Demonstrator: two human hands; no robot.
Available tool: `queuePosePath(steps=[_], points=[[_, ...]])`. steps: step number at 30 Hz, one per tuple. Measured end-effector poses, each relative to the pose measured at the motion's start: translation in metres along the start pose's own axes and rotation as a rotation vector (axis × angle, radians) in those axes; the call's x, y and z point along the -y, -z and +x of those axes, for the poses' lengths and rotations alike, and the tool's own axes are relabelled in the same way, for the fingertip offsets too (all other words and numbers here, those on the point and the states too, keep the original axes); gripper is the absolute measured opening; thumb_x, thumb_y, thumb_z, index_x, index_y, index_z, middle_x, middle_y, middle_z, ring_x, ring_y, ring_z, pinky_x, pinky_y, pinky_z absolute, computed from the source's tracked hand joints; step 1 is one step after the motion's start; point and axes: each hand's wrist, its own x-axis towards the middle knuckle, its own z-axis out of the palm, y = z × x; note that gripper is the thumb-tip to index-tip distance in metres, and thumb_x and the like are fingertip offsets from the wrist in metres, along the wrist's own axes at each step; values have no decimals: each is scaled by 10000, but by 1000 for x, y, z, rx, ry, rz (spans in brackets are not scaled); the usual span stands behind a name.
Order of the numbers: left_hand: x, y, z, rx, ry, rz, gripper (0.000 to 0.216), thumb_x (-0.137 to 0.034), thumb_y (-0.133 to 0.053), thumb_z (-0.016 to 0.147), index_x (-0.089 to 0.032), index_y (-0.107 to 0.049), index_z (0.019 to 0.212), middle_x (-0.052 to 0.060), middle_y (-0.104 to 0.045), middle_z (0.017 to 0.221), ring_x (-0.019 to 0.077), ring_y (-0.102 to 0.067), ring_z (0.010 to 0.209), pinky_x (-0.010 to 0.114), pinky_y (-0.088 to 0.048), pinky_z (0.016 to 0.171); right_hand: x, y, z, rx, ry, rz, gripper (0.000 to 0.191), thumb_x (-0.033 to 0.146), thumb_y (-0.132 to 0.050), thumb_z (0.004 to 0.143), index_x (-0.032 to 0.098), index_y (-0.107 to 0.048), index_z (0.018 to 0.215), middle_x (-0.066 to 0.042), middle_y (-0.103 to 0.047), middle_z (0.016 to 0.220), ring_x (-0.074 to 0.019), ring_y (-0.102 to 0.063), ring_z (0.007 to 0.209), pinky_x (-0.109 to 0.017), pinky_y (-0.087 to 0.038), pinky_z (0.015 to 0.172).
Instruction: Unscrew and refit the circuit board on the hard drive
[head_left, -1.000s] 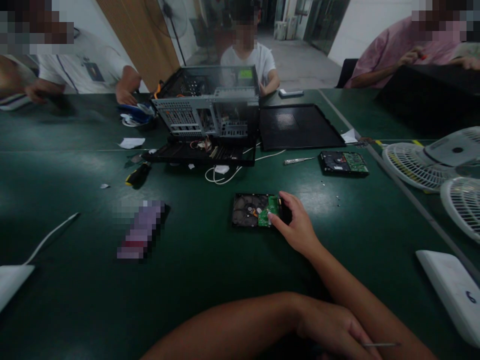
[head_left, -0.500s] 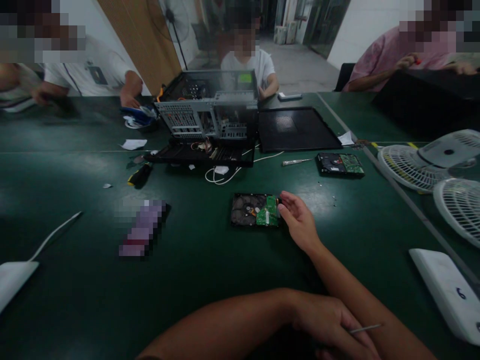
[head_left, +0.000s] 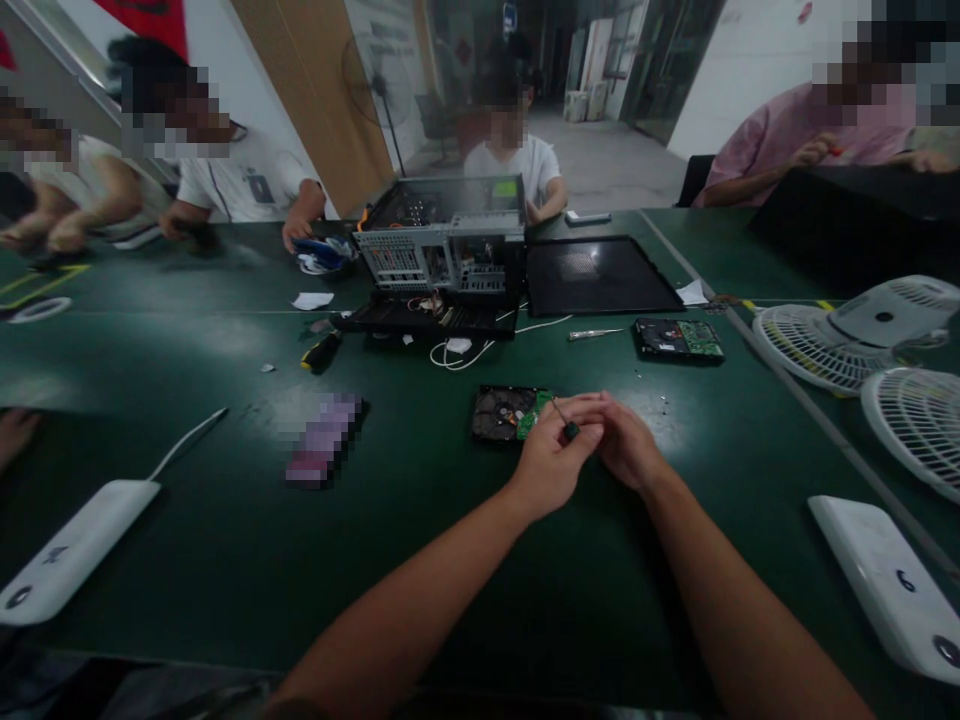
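A hard drive (head_left: 504,412) lies on the green table (head_left: 225,540), black with a green circuit board facing up. My left hand (head_left: 551,465) is closed round a small screwdriver (head_left: 564,421), whose tip points at the drive's right end. My right hand (head_left: 628,443) sits just right of it, fingers curled and touching the left hand's fingers beside the drive's edge. Whether the right hand holds anything is hidden.
An open computer case (head_left: 442,250) and its black side panel (head_left: 596,275) stand behind. A second hard drive (head_left: 677,339), a loose screwdriver (head_left: 592,334), fan grilles (head_left: 885,340), white boxes (head_left: 892,590) and a yellow-black screwdriver (head_left: 321,352) lie around. Several other people sit along the far side.
My left hand has come forward from my right forearm to the hard drive, carrying the small screwdriver. My right hand stayed by the drive's right end. The view has tilted up.
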Motion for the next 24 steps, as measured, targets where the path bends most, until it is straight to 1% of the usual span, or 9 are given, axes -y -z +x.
queuePosePath(steps=[3,6,11,14,15,17,19,22,24], points=[[3,12,10,-48,-113,264,312,-293,-641,1020,-225,-711,1317,117,-597,1395,245,-574,1337,457,-451,1187,5,-3,-7,121,9,18,432,518,-782,887,315,-734,1266,-69,-787,1229,-276,-743,1143,-492,-583,1030],[5,15,12,-75,-181,470,383,-341,-633,1032,-231,-661,1398,126,-528,1487,267,-511,1405,481,-428,1206,5,0,-8,180,23,36,513,410,-848,846,328,-720,1336,-73,-774,1285,-260,-726,1199,-485,-545,1087],[9,11,13,-24,-145,654,465,-416,-616,1045,-263,-601,1485,96,-582,1455,267,-495,1391,476,-410,1218,5,11,-5,219,57,-32,535,312,-876,817,321,-731,1332,-58,-772,1303,-238,-729,1162,-415,-546,1049],[12,11,8,-32,-102,733,533,-469,-578,1057,-256,-535,1545,105,-586,1447,271,-505,1381,478,-419,1214,6,9,-6,249,74,-162,473,325,-854,811,281,-759,1272,-65,-782,1260,-242,-736,1083,-392,-568,974],[13,12,5,-49,-100,774,554,-478,-568,1058,-241,-516,1556,117,-579,1455,281,-502,1386,490,-420,1214,7,8,-6,220,87,-235,451,341,-831,816,270,-761,1256,-67,-788,1226,-245,-737,1051,-392,-576,947],[16,15,-3,-74,-127,870,561,-462,-566,1053,-194,-516,1543,143,-565,1474,303,-485,1404,513,-411,1223,8,7,-4,66,122,-424,387,357,-757,831,255,-760,1204,-66,-796,1120,-248,-734,974,-397,-585,894],[19,18,-13,-58,-171,988,485,-379,-562,1050,-180,-558,1493,142,-557,1500,314,-458,1433,522,-400,1234,9,11,0,-172,153,-594,298,345,-681,836,236,-749,1105,-71,-776,1007,-259,-712,907,-425,-573,871],[26,18,-25,-5,-189,1154,486,-270,-574,1020,-161,-546,1493,146,-535,1546,338,-442,1455,544,-407,1226,13,34,5,-497,182,-767,241,333,-644,837,198,-712,1025,-126,-732,1010,-308,-663,962,-504,-506,953],[31,15,-30,19,-177,1220,548,-275,-595,1004,-142,-501,1527,170,-520,1561,357,-456,1450,566,-426,1207,17,56,6,-725,196,-1062,252,350,-634,839,184,-721,1007,-154,-733,1031,-329,-663,988,-503,-492,962]])
